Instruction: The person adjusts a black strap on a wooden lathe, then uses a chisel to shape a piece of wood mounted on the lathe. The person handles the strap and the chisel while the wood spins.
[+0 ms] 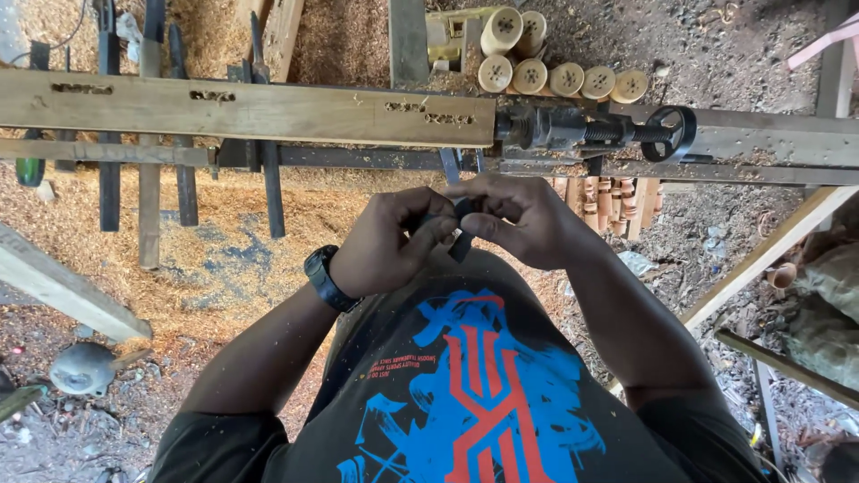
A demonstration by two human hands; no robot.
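Across the upper frame, long wooden beam (246, 109) sits on the lathe bed, black handwheel (669, 132) at its right end. Turned wooden cylinders (555, 76) stacked above that, top centre. Sawdust (206, 241) covers the ground at left. At frame centre, your left hand (389, 243) and right hand (519, 219) both pinch a small dark piece (462, 231), fingertips closed on it, just below the beam.

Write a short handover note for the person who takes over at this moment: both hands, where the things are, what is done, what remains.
Left hand and right hand: together at chest height, both pinching one small dark object; its kind is unclear.
Wooden beam lies along the lathe, against the handwheel end.
Done: turned wooden pieces stacked behind; sawdust below.
Left: dark object not yet set down.
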